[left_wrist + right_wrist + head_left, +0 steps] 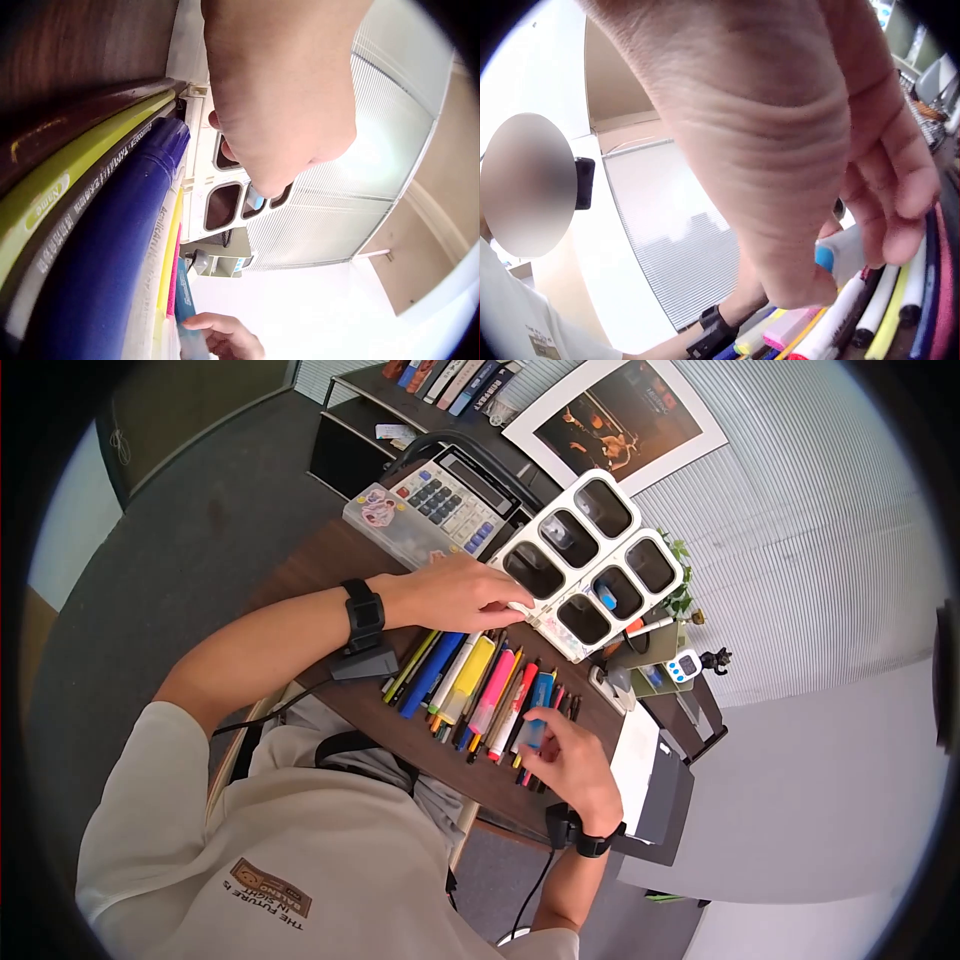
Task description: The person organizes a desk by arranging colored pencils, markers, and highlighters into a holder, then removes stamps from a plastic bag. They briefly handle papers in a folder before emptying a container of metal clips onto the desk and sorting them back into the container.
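Note:
A white pen organizer with several dark compartments stands tilted at the back of the row of pens. My left hand grips its near left corner, thumb and fingers at the edge. A small blue-ended object shows inside one compartment. At the right part of the row, my right hand pinches a blue highlighter between thumb and fingers, its clear lower part between them in the right wrist view. Left of it lie a pink highlighter, a yellow highlighter and a thick blue marker.
Several other pens lie side by side on the dark wooden table. Behind the left hand are a calculator and a clear box. A small white timer and white paper are at the right.

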A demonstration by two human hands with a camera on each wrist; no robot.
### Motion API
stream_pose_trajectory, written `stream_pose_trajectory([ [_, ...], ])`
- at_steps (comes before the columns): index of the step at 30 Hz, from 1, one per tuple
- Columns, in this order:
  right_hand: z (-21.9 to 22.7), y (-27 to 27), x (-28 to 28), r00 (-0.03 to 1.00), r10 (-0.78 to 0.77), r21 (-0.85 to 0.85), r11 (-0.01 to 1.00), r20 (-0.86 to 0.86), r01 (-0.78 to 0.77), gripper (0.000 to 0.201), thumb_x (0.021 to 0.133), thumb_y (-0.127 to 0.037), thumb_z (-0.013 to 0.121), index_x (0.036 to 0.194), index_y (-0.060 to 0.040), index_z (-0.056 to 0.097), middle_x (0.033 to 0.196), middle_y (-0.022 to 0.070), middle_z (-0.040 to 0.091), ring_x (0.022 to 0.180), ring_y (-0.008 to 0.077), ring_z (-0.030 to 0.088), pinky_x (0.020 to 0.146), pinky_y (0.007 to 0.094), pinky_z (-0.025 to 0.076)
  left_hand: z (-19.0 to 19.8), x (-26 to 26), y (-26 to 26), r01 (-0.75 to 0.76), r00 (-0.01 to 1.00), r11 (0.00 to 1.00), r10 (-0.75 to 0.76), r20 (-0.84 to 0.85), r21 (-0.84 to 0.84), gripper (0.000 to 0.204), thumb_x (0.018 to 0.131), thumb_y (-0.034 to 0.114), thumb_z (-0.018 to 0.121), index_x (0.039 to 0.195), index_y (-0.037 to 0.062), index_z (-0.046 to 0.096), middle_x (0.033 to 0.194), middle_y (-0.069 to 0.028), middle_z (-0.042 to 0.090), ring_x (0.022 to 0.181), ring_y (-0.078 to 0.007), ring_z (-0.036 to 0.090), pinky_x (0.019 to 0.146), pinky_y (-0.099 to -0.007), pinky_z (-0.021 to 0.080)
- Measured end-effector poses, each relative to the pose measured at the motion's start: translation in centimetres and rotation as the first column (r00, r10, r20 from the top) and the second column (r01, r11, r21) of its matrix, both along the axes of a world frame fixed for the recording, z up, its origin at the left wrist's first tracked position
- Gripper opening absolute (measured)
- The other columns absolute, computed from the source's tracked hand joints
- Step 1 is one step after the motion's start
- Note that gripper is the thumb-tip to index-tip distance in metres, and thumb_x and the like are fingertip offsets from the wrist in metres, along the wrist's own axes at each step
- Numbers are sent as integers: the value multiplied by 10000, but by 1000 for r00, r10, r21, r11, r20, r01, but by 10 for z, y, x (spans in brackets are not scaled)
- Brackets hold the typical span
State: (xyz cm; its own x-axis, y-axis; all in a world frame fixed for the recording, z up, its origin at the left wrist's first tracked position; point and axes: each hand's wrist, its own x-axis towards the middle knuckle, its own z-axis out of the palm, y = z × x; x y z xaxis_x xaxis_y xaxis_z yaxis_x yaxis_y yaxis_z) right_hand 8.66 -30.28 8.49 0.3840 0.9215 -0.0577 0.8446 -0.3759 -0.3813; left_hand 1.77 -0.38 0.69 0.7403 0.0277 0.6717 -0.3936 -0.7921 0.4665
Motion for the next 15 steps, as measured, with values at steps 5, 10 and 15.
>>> stream_pose_trajectory([
  [5, 18, 14, 10, 997, -79, 222, 972, -7, 79, 310, 869, -47, 758, 1172, -20, 701, 838, 104, 680, 665, 163, 665, 641, 310, 566, 3, -3, -1, 39, 999, 996, -36, -33, 83, 292, 983, 315, 716, 1196, 119, 750, 840, -62, 733, 704, -249, 699, 646, -385, 543],
  [10, 19, 30, 27, 968, -166, 453, 860, -188, 236, 262, 948, -42, 673, 1207, -7, 688, 798, 63, 680, 685, 103, 652, 627, 258, 542, 4, -5, -1, 85, 993, 992, -77, -93, 89, 345, 974, 336, 733, 1249, 127, 727, 762, -35, 671, 657, -226, 663, 609, -373, 518],
  [15, 17, 54, 31, 853, -11, 557, 753, -521, 350, 251, 1082, -127, 547, 1244, 33, 655, 788, 52, 665, 649, 106, 635, 572, 247, 508, -2, 0, -1, 91, 996, 996, -91, 21, 7, 338, 955, 335, 771, 1224, 134, 733, 723, -11, 642, 593, -188, 640, 572, -355, 493],
])
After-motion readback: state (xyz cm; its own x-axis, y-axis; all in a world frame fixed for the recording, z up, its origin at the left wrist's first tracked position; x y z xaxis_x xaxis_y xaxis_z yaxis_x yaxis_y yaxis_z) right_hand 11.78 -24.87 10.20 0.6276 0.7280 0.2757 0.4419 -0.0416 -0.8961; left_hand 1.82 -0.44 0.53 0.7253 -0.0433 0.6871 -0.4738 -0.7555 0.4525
